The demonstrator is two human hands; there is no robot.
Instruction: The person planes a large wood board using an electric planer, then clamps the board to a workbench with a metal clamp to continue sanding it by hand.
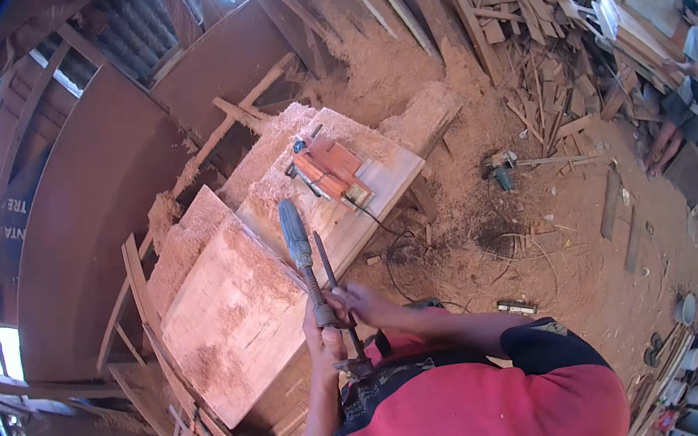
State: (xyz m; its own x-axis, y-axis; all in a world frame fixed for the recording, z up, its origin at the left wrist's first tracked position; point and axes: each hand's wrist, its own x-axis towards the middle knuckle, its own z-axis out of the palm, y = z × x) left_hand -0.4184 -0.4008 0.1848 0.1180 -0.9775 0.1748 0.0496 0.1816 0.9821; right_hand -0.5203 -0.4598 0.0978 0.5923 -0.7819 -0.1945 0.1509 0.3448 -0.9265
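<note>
Close to my body I hold a bar clamp [293, 232] with a grey-blue handle, a threaded screw and a dark steel bar. My left hand [328, 350] is wrapped round it at the lower end of the screw. From the right, my right hand [366, 303] closes on the clamp by its bar, fingers partly hidden. The handle points away from me, over the edge of a wide wooden panel [247, 315] strewn with shavings. Beyond it, an orange power planer [327, 173] lies on a second plank [400, 169], its cord hanging over the edge.
Wood shavings [377, 64] are heaped behind the panels. A green power tool [502, 176] rests on the dirt floor to the right, among cables. Scrap wood [530, 18] is piled at the back right. Another person [696, 71] stands at the far right. Large brown sheets [93, 216] lean at left.
</note>
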